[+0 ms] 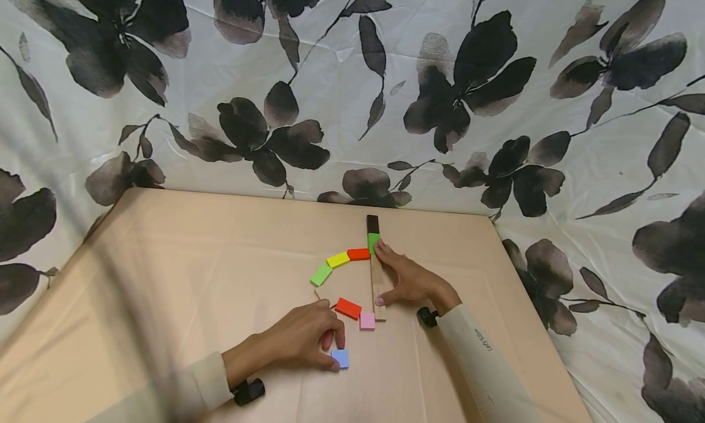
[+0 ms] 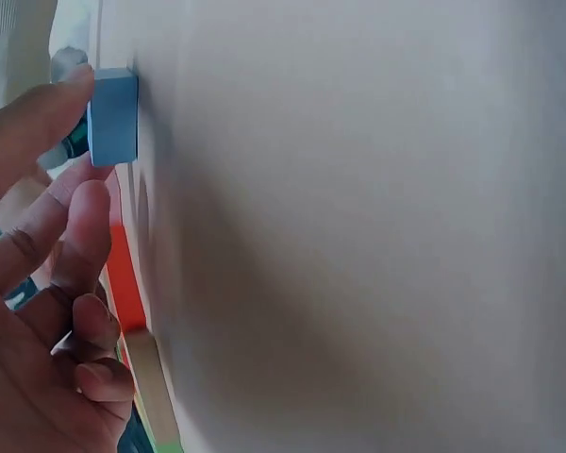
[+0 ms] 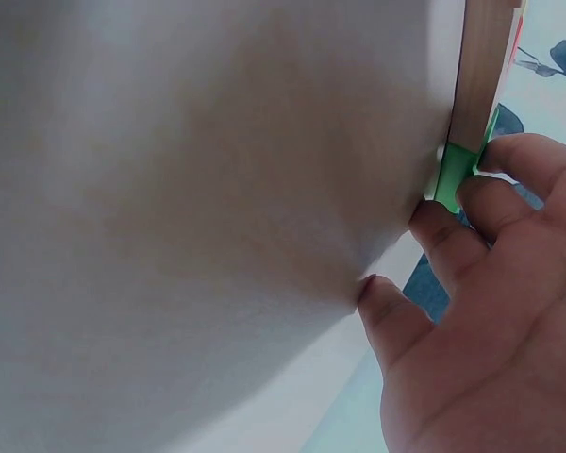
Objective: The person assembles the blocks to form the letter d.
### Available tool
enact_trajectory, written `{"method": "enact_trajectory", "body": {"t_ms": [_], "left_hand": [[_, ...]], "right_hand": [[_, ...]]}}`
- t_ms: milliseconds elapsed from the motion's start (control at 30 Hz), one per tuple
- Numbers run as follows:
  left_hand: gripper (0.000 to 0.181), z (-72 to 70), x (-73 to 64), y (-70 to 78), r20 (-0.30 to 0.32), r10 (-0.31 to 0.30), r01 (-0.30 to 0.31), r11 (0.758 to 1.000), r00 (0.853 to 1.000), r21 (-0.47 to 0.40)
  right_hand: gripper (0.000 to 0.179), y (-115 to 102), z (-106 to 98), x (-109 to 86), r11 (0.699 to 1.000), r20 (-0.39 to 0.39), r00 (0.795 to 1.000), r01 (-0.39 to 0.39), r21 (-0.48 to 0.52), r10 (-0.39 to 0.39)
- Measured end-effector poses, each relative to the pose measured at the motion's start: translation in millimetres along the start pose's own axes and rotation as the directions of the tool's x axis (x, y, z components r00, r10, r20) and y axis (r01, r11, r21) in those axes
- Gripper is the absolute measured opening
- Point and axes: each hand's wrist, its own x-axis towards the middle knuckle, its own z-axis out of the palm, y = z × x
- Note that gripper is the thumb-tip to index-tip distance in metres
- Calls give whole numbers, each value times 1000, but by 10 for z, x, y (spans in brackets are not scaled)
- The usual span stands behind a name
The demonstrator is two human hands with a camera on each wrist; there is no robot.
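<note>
Thumb and fingertips of my left hand (image 1: pixel 300 334) pinch a small blue block (image 1: pixel 341 359), which also shows in the left wrist view between the thumb and a finger. My right hand (image 1: pixel 413 279) lies beside a straight column of blocks. Its fingertips touch a green block (image 1: pixel 373 243), and its thumb is lower down against the plain wooden blocks (image 1: pixel 377 288). A black block (image 1: pixel 373 224) tops the column. Left of it, a red block (image 1: pixel 358 254), a yellow block (image 1: pixel 338 259) and a light green block (image 1: pixel 321 274) form a curve, partly hidden lower down by my left hand.
A second red block (image 1: pixel 348 308) lies tilted just beyond my left fingers. The pink block (image 1: pixel 366 321) is next to it, by the column's foot. All lie on a beige-covered table (image 1: pixel 231 245); a white floral cloth (image 1: pixel 352 104) hangs behind and at the sides.
</note>
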Motion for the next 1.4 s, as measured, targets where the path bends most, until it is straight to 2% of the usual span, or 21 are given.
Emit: {"method": "enact_trajectory", "body": {"t_ms": [200, 333, 500, 633, 833, 1067, 1267, 1400], "left_hand": [[20, 82, 69, 93, 21, 28, -28, 1000, 999, 2], [20, 129, 134, 138, 24, 35, -36, 999, 999, 39], [22, 147, 183, 148, -48, 16, -11, 995, 999, 100], [22, 157, 193, 151, -90, -2, 11, 994, 996, 105], [18, 188, 242, 204, -84, 40, -29, 991, 996, 130], [20, 215, 416, 257, -70, 103, -86, 971, 992, 222], [19, 223, 549, 270, -63, 123, -105, 965, 990, 239], [17, 206, 607, 269, -58, 168, -148, 957, 984, 249]], "right_hand": [[126, -2, -2, 0, 1000, -5, 1000, 2, -7, -3], [126, -11, -4, -8, 1000, -6, 1000, -1, -15, 1], [127, 6, -2, 7, 1000, -4, 1000, 12, -8, -12], [127, -2, -2, 6, 1000, 3, 1000, 11, -2, -11], [127, 7, -12, -6, 1000, -2, 1000, 12, -2, -12], [124, 32, -9, 2, 999, -5, 999, 48, -12, -49], [125, 25, -21, -3, 998, -3, 998, 59, -5, -59], [126, 17, -28, -8, 999, -4, 999, 53, -1, -53]]}}
